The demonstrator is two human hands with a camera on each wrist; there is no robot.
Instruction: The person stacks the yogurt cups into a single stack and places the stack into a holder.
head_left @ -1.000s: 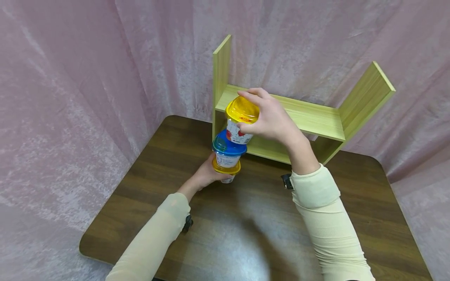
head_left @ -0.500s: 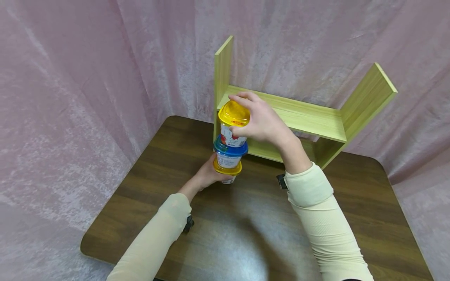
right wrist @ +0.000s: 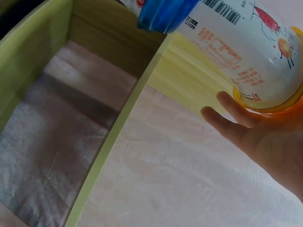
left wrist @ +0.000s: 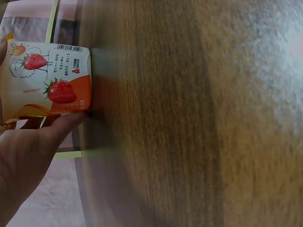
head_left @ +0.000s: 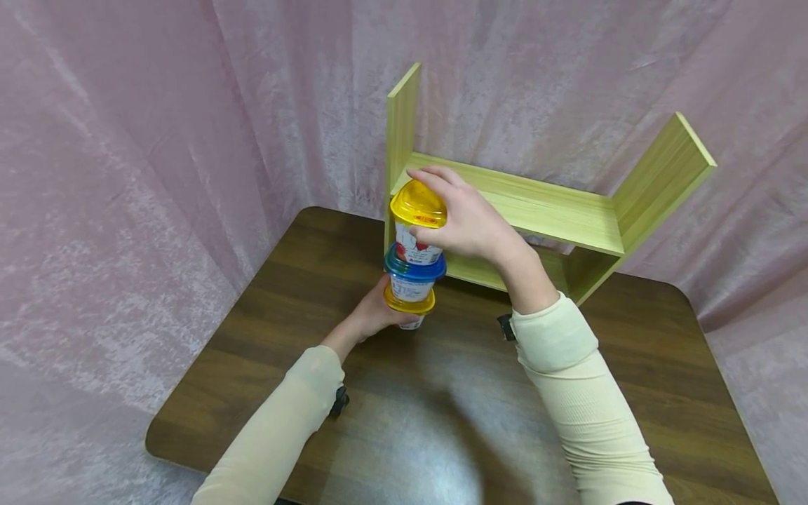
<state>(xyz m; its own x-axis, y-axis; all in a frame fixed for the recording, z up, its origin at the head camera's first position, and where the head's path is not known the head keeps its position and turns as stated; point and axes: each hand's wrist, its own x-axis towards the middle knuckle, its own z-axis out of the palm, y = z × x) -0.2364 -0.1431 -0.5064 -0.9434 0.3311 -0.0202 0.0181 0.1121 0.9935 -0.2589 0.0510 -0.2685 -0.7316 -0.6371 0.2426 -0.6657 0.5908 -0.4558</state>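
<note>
Three lidded plastic cups stand one on another near the table's middle in the head view. My left hand (head_left: 371, 313) grips the bottom cup (head_left: 410, 303), which has a yellow lid; strawberry pictures show on its side in the left wrist view. On it sits a blue-lidded cup (head_left: 412, 289). Topmost is a larger-looking cup (head_left: 407, 237) under a domed yellow lid, its base on the blue lid (right wrist: 168, 14). My right hand (head_left: 470, 219) holds that top cup, fingers over the lid and thumb at its front; the right wrist view has its barcode side.
A light wooden shelf unit (head_left: 549, 214) with two upright sides stands close behind the cups, reaching right. Brown wood-grain tabletop (head_left: 252, 379) extends around them. Pink curtains (head_left: 303, 91) hang behind and to the left.
My right hand has brought the top cup left and slightly down over the blue lid, and the three cups now line up. Between the last two frames it barely moves. The left hand stays put.
</note>
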